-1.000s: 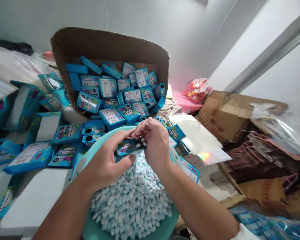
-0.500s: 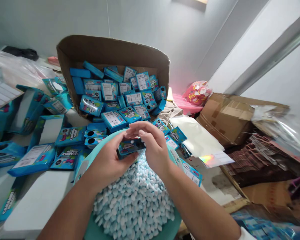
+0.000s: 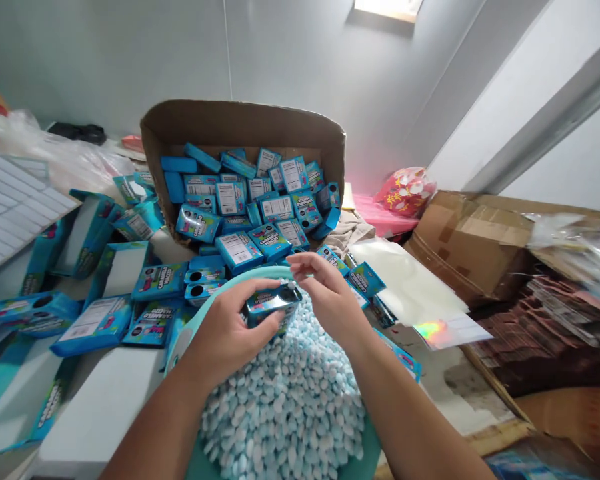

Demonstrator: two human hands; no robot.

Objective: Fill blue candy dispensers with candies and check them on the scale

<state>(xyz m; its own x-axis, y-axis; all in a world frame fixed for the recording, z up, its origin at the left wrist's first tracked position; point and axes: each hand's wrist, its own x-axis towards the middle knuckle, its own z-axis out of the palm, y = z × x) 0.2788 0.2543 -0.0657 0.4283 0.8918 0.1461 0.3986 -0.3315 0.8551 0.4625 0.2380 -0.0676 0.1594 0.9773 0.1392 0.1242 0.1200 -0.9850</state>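
My left hand (image 3: 233, 323) is wrapped around a small blue candy box (image 3: 265, 301), thumb on the near side and fingers on the far side. The box is tilted over a teal tub (image 3: 220, 290) heaped with pale blue and white candies (image 3: 285, 400). A few candies show at the box's right end. Beside that end is my right hand (image 3: 330, 293), its fingers loosely curled and apart, with no candy visible in them. Its palm is turned away from view.
Behind the tub, a cardboard carton (image 3: 245, 120) lies on its side, full of blue candy boxes (image 3: 237, 250). Larger blue display boxes (image 3: 93, 327) and a white box (image 3: 97, 400) crowd the left. White sheets (image 3: 405, 280) and a brown carton (image 3: 470, 233) are on the right.
My right hand has drawn back to the right from over the candy box, uncovering its end. My left hand still grips the box. The view has shifted, so everything sits lower and further right.
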